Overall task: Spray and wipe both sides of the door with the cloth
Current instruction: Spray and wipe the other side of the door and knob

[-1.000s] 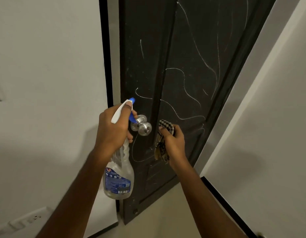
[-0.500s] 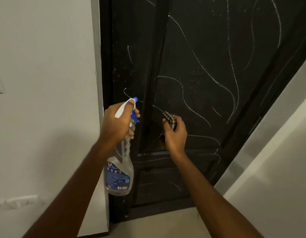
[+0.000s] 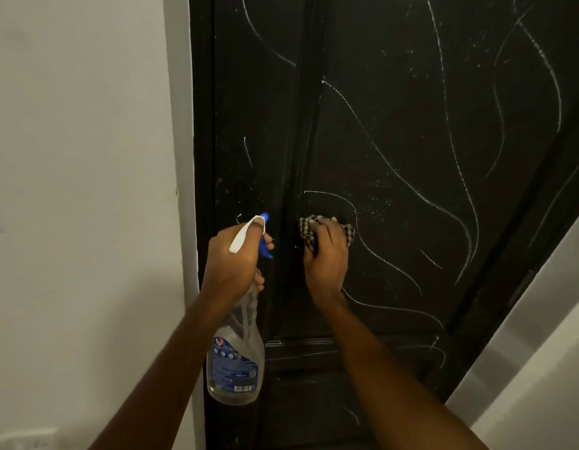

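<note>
A black panelled door fills the middle of the head view, covered with wavy white chalk lines and fine white specks. My left hand grips the neck of a clear spray bottle with a blue and white trigger head, its nozzle pointing at the door's left stile. My right hand holds a crumpled checked cloth and presses it against the door panel at mid height. The door knob is hidden.
A white wall runs along the left of the door frame, with a socket plate low down. Another white wall slants in at the lower right, close to the door's hinge side.
The door swung from ajar to filling the view, and the knob went out of sight. My right hand with the cloth rose slightly and now lies flat against the panel. The bottle stayed in my left hand.
</note>
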Tool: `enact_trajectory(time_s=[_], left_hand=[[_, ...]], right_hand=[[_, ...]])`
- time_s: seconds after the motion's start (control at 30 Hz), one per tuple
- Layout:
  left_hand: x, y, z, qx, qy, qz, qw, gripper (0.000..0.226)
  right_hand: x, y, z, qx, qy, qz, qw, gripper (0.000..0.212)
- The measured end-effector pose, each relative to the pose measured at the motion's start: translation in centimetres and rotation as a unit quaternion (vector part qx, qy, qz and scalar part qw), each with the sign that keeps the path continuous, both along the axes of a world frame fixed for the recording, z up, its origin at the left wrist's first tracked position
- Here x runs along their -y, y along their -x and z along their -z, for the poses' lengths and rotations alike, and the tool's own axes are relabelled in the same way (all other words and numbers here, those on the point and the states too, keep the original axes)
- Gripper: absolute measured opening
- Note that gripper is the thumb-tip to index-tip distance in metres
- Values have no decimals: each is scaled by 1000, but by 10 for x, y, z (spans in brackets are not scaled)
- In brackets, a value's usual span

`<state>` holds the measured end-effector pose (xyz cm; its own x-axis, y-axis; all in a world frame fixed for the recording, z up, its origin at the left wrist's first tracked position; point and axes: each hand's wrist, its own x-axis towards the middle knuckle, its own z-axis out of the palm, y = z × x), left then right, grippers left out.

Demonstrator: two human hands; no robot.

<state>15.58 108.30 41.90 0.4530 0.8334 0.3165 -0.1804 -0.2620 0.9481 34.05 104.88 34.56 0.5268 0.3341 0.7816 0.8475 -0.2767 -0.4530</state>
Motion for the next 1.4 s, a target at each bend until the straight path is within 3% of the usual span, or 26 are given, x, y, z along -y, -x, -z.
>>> enact_trajectory(time_s=[0.27, 0.37, 0.47, 0.57, 0.67, 0.7, 0.77, 0.97, 1.07, 1.17, 1.23, 1.4], left_hand=[[-7, -9, -19, -39, -37, 10, 999, 34], [-4, -7, -31, -47, -72, 13, 996, 36], [-1, -10, -47, -46, -98, 18, 994, 40], [2, -15, -69, -38, -107, 23, 993, 44], [6, -22, -93, -28, -109, 17, 993, 46], [6, -24, -101, -27, -112, 13, 993, 46], [7, -28, -118, -26, -121, 3, 992, 46], [10, -31, -178, 16, -123, -5, 992, 47], [14, -30, -203, 28, -121, 8, 992, 48], [15, -31, -224, 38, -113, 25, 993, 49], [13, -31, -238, 44, -111, 30, 992, 49], [4, -27, -277, 61, -127, 22, 990, 49]], right_hand=[[1, -7, -18, -15, 22, -18, 999, 46], [12, -7, -36, -144, -94, -77, 982, 35], [22, 6, -74, -309, -290, -146, 894, 26], [30, 2, -118, -450, -416, -248, 751, 21], [41, -6, -162, -562, -467, -347, 588, 40], [47, -8, -177, -583, -468, -366, 554, 41], [58, -8, -204, -595, -461, -397, 525, 45], [82, -9, -269, -604, -470, -412, 494, 60], [91, -8, -294, -632, -458, -375, 501, 53], [87, -2, -313, -604, -463, -387, 520, 48], [78, 3, -329, -557, -505, -354, 556, 36], [66, 16, -375, -316, -569, -277, 706, 44]])
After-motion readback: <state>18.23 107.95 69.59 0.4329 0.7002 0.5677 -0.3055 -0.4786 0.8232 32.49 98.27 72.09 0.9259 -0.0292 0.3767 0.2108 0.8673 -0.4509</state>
